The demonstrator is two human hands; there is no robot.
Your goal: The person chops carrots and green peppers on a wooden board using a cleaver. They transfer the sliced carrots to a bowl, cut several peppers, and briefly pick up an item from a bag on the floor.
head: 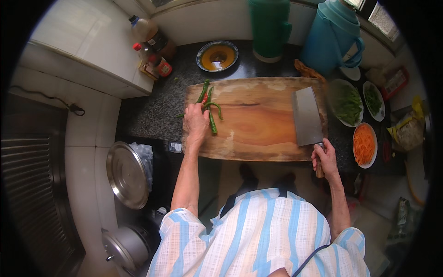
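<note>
A worn wooden cutting board [258, 121] lies before me on the dark speckled counter. My left hand [197, 119] is at its left end, with fingers and thumb closed around a small bunch of long green chili peppers [213, 123]. A bit of red chili pepper [205, 98] shows among them, and my fingers hide part of the bunch. At the board's right end, my right hand [326, 155] grips the wooden handle of a cleaver [308, 117]. Its broad blade appears flat over the board, pointing away from me; whether it touches the wood I cannot tell.
Right of the board are a bowl of shredded carrot [364, 144], a plate of cut greens [351, 104] and a smaller greens dish [373, 98]. Behind stand a plate of orange-yellow liquid [218, 57], green [270, 31] and blue [330, 38] thermos jugs, and bottles [155, 45].
</note>
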